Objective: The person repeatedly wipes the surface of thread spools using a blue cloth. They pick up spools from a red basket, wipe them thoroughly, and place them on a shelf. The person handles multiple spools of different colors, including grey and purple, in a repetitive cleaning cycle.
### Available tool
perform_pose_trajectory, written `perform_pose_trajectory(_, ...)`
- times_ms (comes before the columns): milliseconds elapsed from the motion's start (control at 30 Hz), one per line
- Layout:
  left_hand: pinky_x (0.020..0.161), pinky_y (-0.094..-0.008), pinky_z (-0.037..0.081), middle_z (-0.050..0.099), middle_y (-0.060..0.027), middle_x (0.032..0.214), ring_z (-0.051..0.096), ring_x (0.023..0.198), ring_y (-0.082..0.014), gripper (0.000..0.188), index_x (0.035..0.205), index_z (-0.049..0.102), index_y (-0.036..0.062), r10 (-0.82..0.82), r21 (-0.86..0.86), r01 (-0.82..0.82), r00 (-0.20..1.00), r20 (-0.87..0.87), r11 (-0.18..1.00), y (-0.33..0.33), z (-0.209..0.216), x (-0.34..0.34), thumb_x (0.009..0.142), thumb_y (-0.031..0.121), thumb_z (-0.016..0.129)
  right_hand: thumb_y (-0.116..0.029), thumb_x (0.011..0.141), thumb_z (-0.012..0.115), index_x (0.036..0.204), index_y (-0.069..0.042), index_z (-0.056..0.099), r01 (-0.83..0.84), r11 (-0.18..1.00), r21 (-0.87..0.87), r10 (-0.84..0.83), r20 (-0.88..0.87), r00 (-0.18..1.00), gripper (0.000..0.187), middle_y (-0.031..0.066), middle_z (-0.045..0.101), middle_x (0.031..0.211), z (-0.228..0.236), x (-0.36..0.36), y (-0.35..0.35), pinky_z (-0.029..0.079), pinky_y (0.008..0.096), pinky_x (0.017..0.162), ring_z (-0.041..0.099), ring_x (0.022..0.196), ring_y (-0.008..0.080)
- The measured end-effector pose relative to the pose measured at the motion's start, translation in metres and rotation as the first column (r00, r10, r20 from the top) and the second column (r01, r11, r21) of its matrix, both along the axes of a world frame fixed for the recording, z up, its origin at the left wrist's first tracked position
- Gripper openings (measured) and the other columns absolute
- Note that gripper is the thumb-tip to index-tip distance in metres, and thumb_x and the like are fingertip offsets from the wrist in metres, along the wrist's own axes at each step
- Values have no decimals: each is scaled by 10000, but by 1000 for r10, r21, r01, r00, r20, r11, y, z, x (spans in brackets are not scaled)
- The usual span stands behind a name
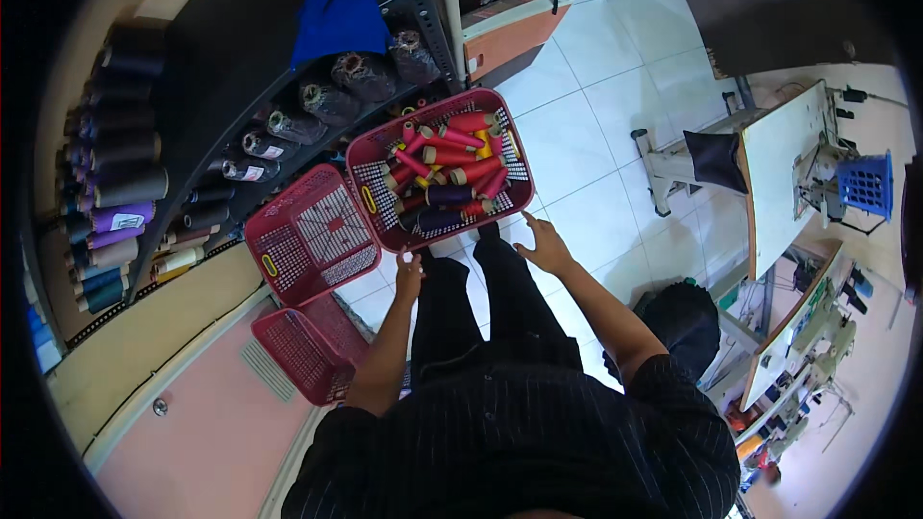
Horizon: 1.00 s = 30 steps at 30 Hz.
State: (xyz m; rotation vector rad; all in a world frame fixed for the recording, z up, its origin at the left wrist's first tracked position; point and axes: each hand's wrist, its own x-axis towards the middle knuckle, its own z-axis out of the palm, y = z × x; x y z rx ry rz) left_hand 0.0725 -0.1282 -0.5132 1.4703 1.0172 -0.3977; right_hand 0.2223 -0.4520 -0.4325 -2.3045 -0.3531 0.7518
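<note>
A dark red plastic basket [392, 238] full of thread cones stands in front of me. Red and pink cones [474, 171] fill most of it, with a few yellow ones and a dark purple cone [449, 194] near the front. Close to its near left corner is my left hand [410, 279], fingers drawn together; a small whitish spot shows at the fingertips, too small to name. My right hand [546, 248] is by the near right corner, fingers apart, the index fingertip at or close to the rim. Whether it touches is unclear.
An empty red basket [288, 259] adjoins on the left, another red basket [298, 346] below it. Shelves hold dark wrapped cones [363, 77] and several thread spools [130, 187]. A blue cloth [338, 21] lies above. Sewing tables [781, 183] and a black bag [681, 327] are at right.
</note>
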Motion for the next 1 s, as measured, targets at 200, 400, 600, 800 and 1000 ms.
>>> perform_pose_trajectory(200,683,-379,496,624,-109,650,632,648,-258,698,1437,190,17,-133,142,142,988,-74,980,-35,-54,-26,930,359,526,-360,772,685,1347,6,423,47,999,17,-43,-215,976,730,288,567,1181,-63,15,30,418,442,995,517,1150,420)
perform_pose_trajectory(400,656,-378,482,617,-133,735,624,684,-266,717,1442,174,-13,-365,230,349,931,28,908,-42,-49,-6,916,288,559,-329,779,693,1172,-15,594,-11,1000,29,13,-103,995,513,239,639,1074,-113,-3,70,474,419,904,601,1024,384)
perform_pose_trajectory(600,707,-382,488,623,-128,776,622,739,-262,590,1383,350,13,-201,188,207,978,-51,960,-9,-103,-8,897,257,579,-247,788,640,956,-33,682,-123,982,-143,95,-189,977,275,192,677,955,-170,-25,99,492,406,872,635,947,342)
perform_pose_trajectory(800,912,-418,451,589,-210,1081,556,1033,-350,395,1196,551,11,-452,411,450,886,-100,792,46,-182,-9,859,214,583,-194,786,583,963,-40,678,-79,988,-131,88,62,994,253,184,660,980,-281,-56,137,464,432,936,598,988,349)
perform_pose_trajectory(1000,1004,-543,345,465,-192,1214,417,1178,-376,439,1205,528,61,-807,655,668,571,-148,353,54,-225,-22,800,187,643,-134,857,528,1098,-21,635,-145,989,-15,145,145,979,286,208,645,1054,-344,-51,212,461,458,913,583,1020,377)
